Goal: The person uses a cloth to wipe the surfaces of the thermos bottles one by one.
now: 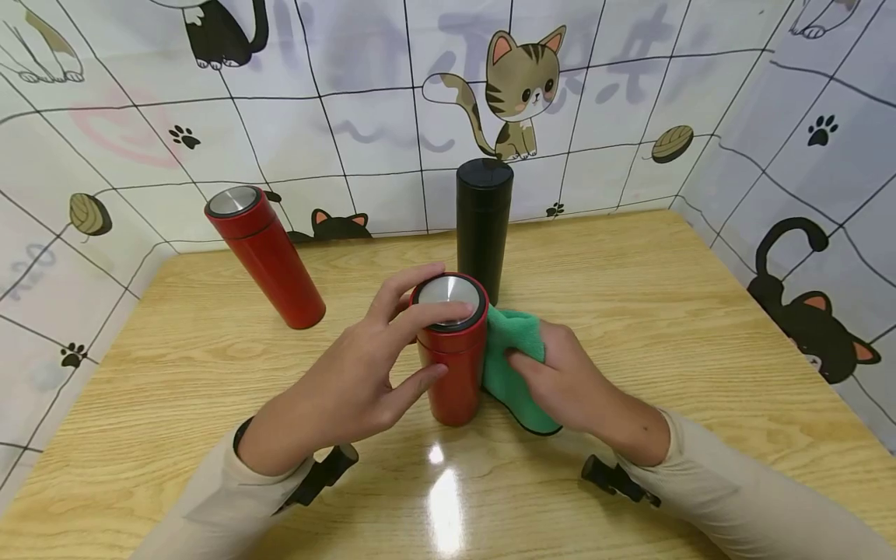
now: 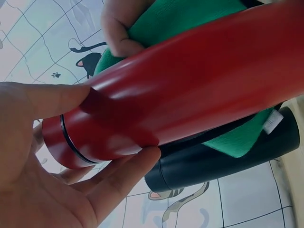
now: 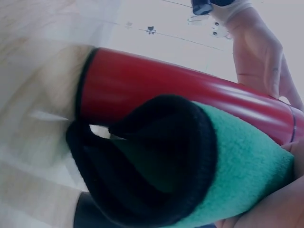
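A red thermos flask [image 1: 456,381] with a silver lid top stands upright in the middle of the table. My left hand [image 1: 364,365] grips it near the top, thumb on the near side and fingers over and around the lid. In the left wrist view, thumb and fingers lie on either side of the red flask [image 2: 190,80]. My right hand [image 1: 570,381] holds a bunched green cloth [image 1: 514,365] with black edging against the flask's right side. The cloth [image 3: 242,161] hangs folded beside the flask in the right wrist view; some right-hand fingers are hidden by it.
Behind the held flask stands a black flask [image 1: 483,225], its lower part partly covered. A second red flask [image 1: 269,260] stands at the back left. White cat-print sheeting [image 1: 371,132] borders the wooden table [image 1: 686,327] at the back and sides.
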`<state>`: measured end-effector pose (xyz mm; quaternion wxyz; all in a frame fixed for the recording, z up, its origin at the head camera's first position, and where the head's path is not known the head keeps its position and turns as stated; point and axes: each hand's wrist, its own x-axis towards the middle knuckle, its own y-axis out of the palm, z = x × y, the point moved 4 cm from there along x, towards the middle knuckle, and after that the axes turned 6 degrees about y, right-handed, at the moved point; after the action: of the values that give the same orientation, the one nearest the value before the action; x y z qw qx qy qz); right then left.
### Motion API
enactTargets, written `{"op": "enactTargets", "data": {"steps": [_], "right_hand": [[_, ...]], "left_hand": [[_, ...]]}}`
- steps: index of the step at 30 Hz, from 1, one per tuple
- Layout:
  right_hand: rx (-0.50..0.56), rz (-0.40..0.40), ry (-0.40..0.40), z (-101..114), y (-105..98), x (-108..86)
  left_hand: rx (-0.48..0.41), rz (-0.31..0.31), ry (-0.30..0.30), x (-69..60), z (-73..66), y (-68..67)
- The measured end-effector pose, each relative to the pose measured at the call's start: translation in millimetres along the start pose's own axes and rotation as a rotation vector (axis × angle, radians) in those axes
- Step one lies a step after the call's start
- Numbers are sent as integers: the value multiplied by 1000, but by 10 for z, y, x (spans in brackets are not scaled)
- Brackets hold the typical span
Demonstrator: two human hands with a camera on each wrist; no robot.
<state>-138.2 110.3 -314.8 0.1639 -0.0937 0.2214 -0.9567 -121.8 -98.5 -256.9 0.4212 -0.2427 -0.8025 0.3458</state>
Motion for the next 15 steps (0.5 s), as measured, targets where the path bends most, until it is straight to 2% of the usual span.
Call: {"op": "enactTargets", "data": {"steps": [6, 11, 15], "right_hand": [[84, -54, -39, 76, -62, -40], [43, -20, -16, 25, -9, -19], [1, -1, -10, 2, 18, -15]], "left_hand": [[6, -8, -7, 11, -13, 29], [36, -50, -23, 5, -9, 56], [41, -84, -9, 10, -11, 65]]}}
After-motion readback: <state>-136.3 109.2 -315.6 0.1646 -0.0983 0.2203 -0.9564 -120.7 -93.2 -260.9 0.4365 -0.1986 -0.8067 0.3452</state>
